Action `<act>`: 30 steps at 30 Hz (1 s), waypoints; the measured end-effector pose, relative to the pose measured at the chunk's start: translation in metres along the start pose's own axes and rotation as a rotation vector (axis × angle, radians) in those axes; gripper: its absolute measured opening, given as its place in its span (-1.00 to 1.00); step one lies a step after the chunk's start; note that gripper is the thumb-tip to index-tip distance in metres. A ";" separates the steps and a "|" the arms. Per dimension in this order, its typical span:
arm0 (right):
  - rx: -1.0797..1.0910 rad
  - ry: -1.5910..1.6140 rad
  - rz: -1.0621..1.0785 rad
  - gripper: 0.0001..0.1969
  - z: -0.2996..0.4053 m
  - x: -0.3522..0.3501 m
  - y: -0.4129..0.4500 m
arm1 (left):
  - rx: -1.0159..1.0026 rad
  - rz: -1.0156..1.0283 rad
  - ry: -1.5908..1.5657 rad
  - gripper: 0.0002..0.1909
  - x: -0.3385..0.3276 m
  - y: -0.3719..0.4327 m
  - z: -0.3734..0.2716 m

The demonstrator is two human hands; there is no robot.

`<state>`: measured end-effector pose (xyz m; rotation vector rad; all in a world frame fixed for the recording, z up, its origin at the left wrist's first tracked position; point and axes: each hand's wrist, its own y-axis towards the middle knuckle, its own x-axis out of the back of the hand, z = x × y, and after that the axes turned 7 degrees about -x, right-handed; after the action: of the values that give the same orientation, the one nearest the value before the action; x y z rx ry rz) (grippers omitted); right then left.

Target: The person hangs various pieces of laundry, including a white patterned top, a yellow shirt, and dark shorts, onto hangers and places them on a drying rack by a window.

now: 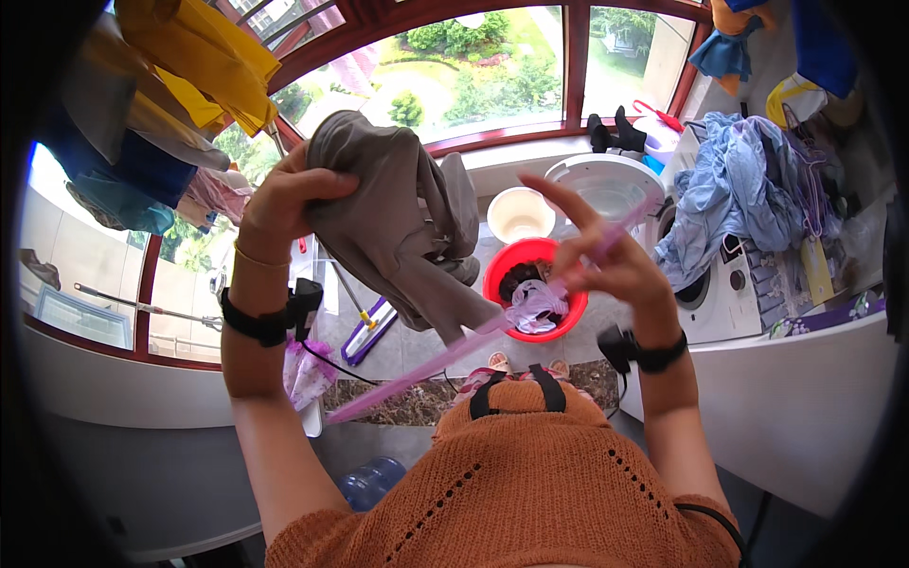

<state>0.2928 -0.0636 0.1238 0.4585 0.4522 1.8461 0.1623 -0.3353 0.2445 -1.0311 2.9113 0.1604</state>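
Observation:
A grey-brown garment (390,213) hangs bunched from my left hand (291,188), its upper edge pinched between thumb and fingers. My right hand (603,248) has a translucent pink-purple clothes hanger (426,376) in its grip, with the index finger stretched out. The hanger slants from the upper right down to the lower left and passes close to the garment's lower end; motion blurs it. Whether the two touch, I cannot tell. Below my right hand, a red basin (490,291) on the floor holds dark clothing and pale purple hangers (536,305).
A cream bucket (522,216) stands behind the basin. On the right, light-blue clothing (738,184) lies over a white washing machine (717,305) with its round door (603,181) swung out. A flat mop (369,330) rests at left, below hanging yellow clothing (206,57).

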 end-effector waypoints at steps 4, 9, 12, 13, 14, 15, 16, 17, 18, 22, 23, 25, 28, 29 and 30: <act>0.117 0.127 0.093 -0.84 -0.010 -0.019 0.047 | -0.033 -0.028 0.161 -0.58 -0.039 0.004 -0.019; -0.438 -0.014 0.534 -0.83 -0.007 -0.040 0.033 | 0.097 -0.127 0.361 -0.70 -0.033 -0.007 -0.034; -0.375 -0.149 0.411 -0.80 -0.004 0.000 0.021 | 0.016 -0.087 0.603 -0.75 -0.003 -0.022 -0.011; -0.386 -0.166 0.367 -0.80 0.001 0.019 0.023 | 0.025 0.029 0.753 -0.73 0.001 -0.026 -0.008; -0.402 -0.198 0.324 -0.81 0.012 0.036 0.027 | 0.124 0.056 0.696 -0.66 -0.003 -0.030 -0.007; -0.412 -0.232 0.285 -0.82 0.030 0.048 0.035 | 0.076 0.142 0.706 -0.64 0.002 -0.034 -0.003; -0.388 -0.270 0.299 -0.82 0.045 0.056 0.046 | 0.103 0.142 0.862 -0.64 0.001 -0.036 0.001; -0.368 -0.314 0.303 -0.82 0.061 0.063 0.056 | 0.126 0.152 1.015 -0.63 -0.001 -0.033 0.005; -0.389 -0.389 0.299 -0.82 0.073 0.067 0.065 | 0.117 0.146 1.000 -0.63 0.000 -0.029 0.013; -0.437 -0.589 0.270 -0.80 0.104 0.066 0.087 | -0.328 -0.302 1.308 -0.79 0.006 -0.027 0.025; -0.466 -0.649 0.251 -0.79 0.108 0.071 0.088 | -0.359 -0.356 1.173 -0.81 0.007 -0.028 0.022; -0.436 -0.596 0.211 -0.81 0.099 0.089 0.081 | -0.358 -0.331 0.803 -0.87 0.013 -0.028 0.022; -0.467 -0.653 0.185 -0.83 0.079 0.104 0.059 | -0.276 -0.308 0.575 -0.94 -0.011 -0.032 0.021; -0.379 -0.716 0.176 -0.83 0.061 0.106 0.051 | -0.254 -0.293 0.651 -0.92 -0.016 -0.034 0.021; -0.469 -0.829 0.114 -0.83 0.058 0.100 0.046 | -0.256 -0.317 0.694 -0.91 -0.026 -0.036 0.020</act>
<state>0.2563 0.0225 0.2058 0.8653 -0.5627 1.6194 0.2056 -0.3446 0.2241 -1.9066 3.2952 0.1950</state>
